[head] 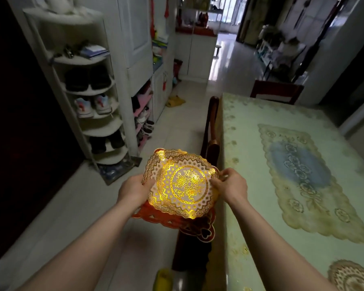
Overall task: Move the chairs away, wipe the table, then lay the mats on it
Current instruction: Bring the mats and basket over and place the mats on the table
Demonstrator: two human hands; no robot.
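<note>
A stack of round gold mats (184, 183) is held clear of the table (250, 148), off its left long edge and above a red mat (172, 219) that is seen beneath them, apparently resting on a chair seat. The left hand (135, 189) is closed around the stack's left rim, thumb on top, fingers hidden beneath. The right hand (231, 185) is pinched on the right rim, its fingertips (215, 181) drawn together at the edge; the grip is judged to be for peeling the top mat from those under it, so that the mats can be laid one at a time. The mats are thin, lacy and scallop-edged, with a glossy gold floral centre and zigzag bands that catch the light strongly; they flex slightly at the rims. The table is covered with a pale green, faintly patterned cloth. A large rectangular doily-like mat (303, 177) with a blue oval centre is already laid toward the middle, and part of a round lace mat (351, 276) is seen at the near edge. A dark wooden chair (211, 127) stands against the left edge and another chair (275, 91) at the far end. White shoe shelves (97, 114) are noted to the left.
</note>
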